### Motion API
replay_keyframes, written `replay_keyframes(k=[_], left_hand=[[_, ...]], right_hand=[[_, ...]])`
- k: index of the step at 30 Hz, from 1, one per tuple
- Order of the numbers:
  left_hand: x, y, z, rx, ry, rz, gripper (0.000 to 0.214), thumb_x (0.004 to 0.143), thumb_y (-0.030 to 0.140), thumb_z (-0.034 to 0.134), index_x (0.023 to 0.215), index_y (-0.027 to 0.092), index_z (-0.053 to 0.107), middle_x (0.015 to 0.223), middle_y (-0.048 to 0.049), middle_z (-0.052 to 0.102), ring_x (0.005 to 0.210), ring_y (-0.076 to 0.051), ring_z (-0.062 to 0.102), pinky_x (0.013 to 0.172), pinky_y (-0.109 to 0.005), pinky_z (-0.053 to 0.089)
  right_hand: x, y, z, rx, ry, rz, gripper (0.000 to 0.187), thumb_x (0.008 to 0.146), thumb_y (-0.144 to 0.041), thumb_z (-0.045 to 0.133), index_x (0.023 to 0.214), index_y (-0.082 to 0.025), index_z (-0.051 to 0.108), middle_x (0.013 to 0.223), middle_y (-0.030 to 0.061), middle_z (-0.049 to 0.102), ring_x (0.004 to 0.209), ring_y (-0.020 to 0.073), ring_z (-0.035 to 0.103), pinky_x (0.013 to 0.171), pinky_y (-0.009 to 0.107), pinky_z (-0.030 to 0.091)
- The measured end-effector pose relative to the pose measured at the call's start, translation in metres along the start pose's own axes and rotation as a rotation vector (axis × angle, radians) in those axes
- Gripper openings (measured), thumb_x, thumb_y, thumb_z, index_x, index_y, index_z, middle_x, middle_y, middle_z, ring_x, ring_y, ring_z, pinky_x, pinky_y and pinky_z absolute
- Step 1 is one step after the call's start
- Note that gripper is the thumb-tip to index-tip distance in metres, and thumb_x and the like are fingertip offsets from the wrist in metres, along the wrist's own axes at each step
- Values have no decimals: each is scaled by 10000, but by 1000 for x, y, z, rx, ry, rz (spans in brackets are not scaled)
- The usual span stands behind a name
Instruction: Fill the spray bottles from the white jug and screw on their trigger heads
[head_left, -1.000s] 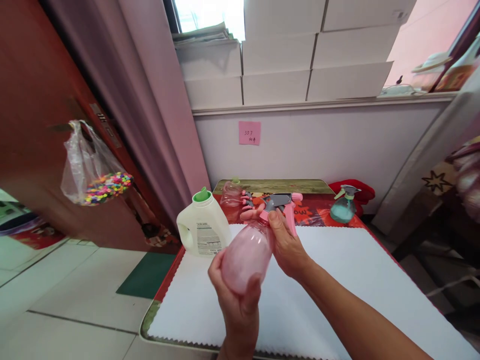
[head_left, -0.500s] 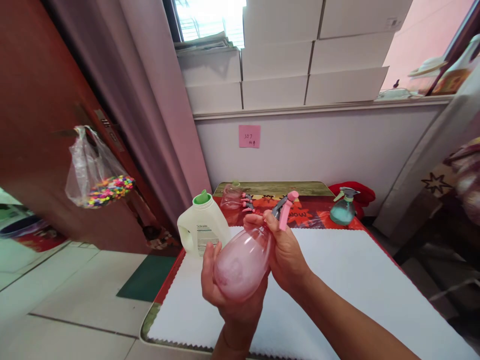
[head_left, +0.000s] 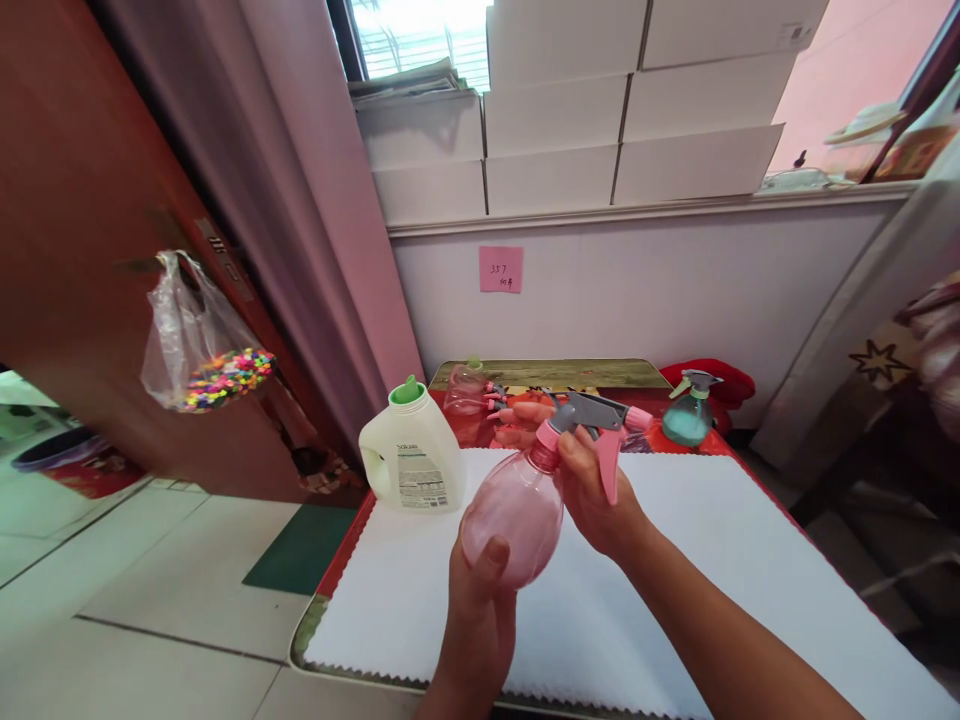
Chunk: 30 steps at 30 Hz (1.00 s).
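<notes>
A clear pink spray bottle (head_left: pixel 517 515) with a grey and pink trigger head (head_left: pixel 592 415) is held tilted above the table. My left hand (head_left: pixel 480 600) cups its rounded body from below, the thumb pressed on the near side. Around the neck and trigger head is my right hand (head_left: pixel 592 500), closed with its thumb beside the pink collar and some fingers reaching behind. Cloudy pale pink shows through the bottle's wall. Left of the hands stands a white jug (head_left: pixel 416 460) with a green cap and a printed label.
Pink spray bottles (head_left: pixel 466 392) lie at the table's back left. A teal-filled spray bottle (head_left: pixel 686 412) stands at the back right by a red item (head_left: pixel 724 385). A white scalloped mat (head_left: pixel 375 610) covers the table. White boxes (head_left: pixel 555 180) line the sill.
The spray bottle has turned more upright, its trigger now pointing right. My left hand has slid down to the bottle's lower side, and my right hand has shifted slightly right.
</notes>
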<state>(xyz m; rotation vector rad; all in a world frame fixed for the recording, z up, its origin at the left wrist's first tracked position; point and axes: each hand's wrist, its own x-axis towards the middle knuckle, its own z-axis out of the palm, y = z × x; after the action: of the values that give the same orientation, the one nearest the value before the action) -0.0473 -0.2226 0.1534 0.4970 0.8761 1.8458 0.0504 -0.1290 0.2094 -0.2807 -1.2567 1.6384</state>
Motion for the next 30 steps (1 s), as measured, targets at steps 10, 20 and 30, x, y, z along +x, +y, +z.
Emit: replay_keyframes(k=[10, 20, 30], left_hand=[[3, 6, 2, -148, -143, -525, 852, 801, 786, 537, 1169, 32, 685, 902, -253, 735, 691, -283, 709, 482, -286, 494], [4, 8, 8, -132, -145, -609, 811, 846, 769, 464, 1130, 43, 684, 810, -213, 720, 577, -230, 678, 380, -231, 434], [2, 14, 16, -46, -92, -618, 779, 859, 727, 466, 1184, 44, 651, 781, -199, 722, 537, -219, 659, 322, -212, 372]], right_hand=[[1, 4, -13, 152, 106, -19, 245, 826, -451, 766, 1000, -284, 725, 1070, 50, 760, 1132, 297, 684, 1047, 520, 497], [-4, 13, -13, 131, 87, 11, 305, 863, -485, 703, 1066, -258, 709, 1060, 80, 760, 1158, 304, 667, 1029, 501, 505], [2, 11, -14, 100, 30, -9, 249, 903, -486, 585, 955, -252, 650, 923, 55, 761, 1071, 291, 680, 1004, 466, 480]])
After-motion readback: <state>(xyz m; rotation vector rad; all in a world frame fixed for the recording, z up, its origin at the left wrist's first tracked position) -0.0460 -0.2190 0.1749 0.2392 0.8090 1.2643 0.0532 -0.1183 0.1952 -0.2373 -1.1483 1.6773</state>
